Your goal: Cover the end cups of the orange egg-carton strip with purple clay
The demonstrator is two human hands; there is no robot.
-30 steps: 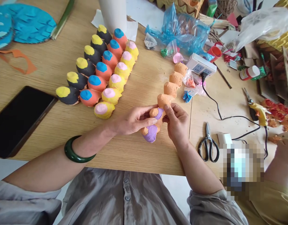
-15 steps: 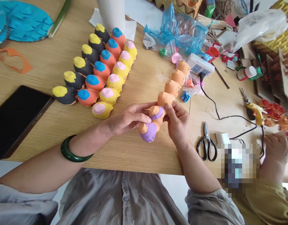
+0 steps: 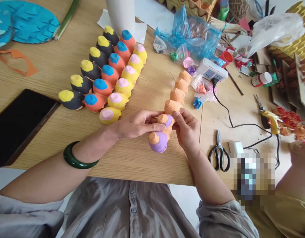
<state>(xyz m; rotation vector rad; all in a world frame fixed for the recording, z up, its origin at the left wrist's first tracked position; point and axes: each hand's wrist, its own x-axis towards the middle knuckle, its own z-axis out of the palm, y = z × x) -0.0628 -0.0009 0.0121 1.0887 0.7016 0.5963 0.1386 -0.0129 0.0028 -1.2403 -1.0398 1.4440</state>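
Observation:
Between my two hands is an orange egg-carton strip point(image 3: 171, 106), a row of several bumps running away from me. Purple clay point(image 3: 160, 144) covers most of the nearest bump except its orange tip, and a purple patch lies on part of the second. My left hand point(image 3: 140, 125) grips the strip from the left, its thumb on the purple patch of the second bump. My right hand point(image 3: 187, 127) pinches the right edge, thumb on top near the third bump. To the left stand finished-looking rows: black-and-yellow point(image 3: 83, 85), orange-and-blue point(image 3: 102, 87) and yellow-and-pink point(image 3: 124, 86).
Scissors point(image 3: 219, 152) lie right of my right forearm. A power strip point(image 3: 212, 70), clay packets point(image 3: 197, 102), a glue gun point(image 3: 270, 120) and a blue plastic bag point(image 3: 189, 33) are farther right. A black tablet point(image 3: 23, 122) lies left. Another person's arm point(image 3: 295, 168) is at the right edge.
The strip's far end has swung slightly left, and my left thumb has slid off the nearest bump toward the second. The other person's hand at the right has shifted.

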